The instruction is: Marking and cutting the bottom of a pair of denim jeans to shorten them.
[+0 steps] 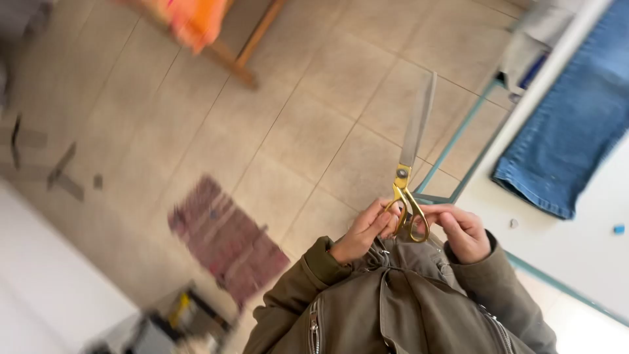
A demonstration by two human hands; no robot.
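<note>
Long scissors (417, 124) with steel blades and gold handles stand upright in front of my chest, blades closed and pointing away from me. My left hand (364, 231) grips the left handle loop. My right hand (461, 229) pinches the right loop from the other side. Both wrists come out of olive jacket sleeves, and the jacket's zipped front fills the bottom of the view.
A white table (576, 242) with a teal edge stands at the right, with blue denim jeans (576, 124) lying on it. On the tiled floor lies a dark red patterned cloth piece (226, 239). A wooden frame with orange fabric (196, 23) is at the top, and blurred tools sit at the bottom left.
</note>
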